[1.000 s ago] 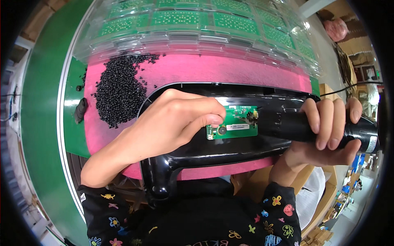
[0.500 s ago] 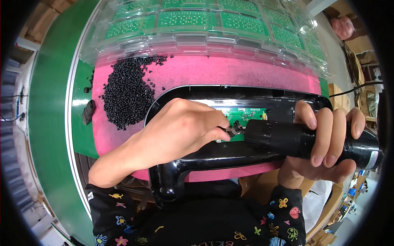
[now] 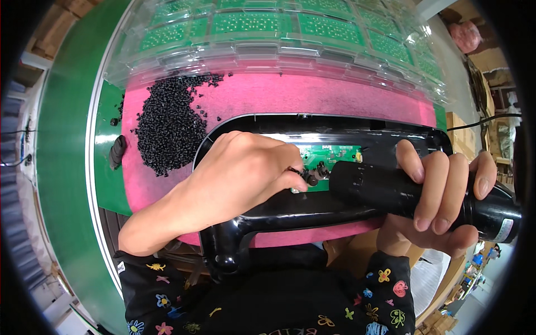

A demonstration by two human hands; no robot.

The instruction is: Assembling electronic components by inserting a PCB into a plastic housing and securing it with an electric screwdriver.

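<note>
My right hand [image 3: 444, 190] wraps around a thick black electric screwdriver [image 3: 374, 184], held almost level with its tip end toward the left. My left hand [image 3: 240, 170] pinches several small black screws [image 3: 314, 177] between thumb and fingertips, right at the screwdriver's tip. Below both hands lies a long black plastic housing [image 3: 290, 220], open side up. A green circuit board [image 3: 343, 153] sits inside it, partly hidden by the screwdriver and my left fingers. Whether a screw sits on the bit cannot be made out.
A heap of small black screws [image 3: 170, 131] lies on the pink mat [image 3: 279, 95], left of the housing. Clear plastic trays [image 3: 251, 53] with green circuit boards stand across the back. A small dark object [image 3: 118, 152] rests on the green table [image 3: 70, 184].
The screwdriver's rear end has dipped slightly toward me, and my right hand with it. My left fingers have drawn a little left, and the screws in them have shifted.
</note>
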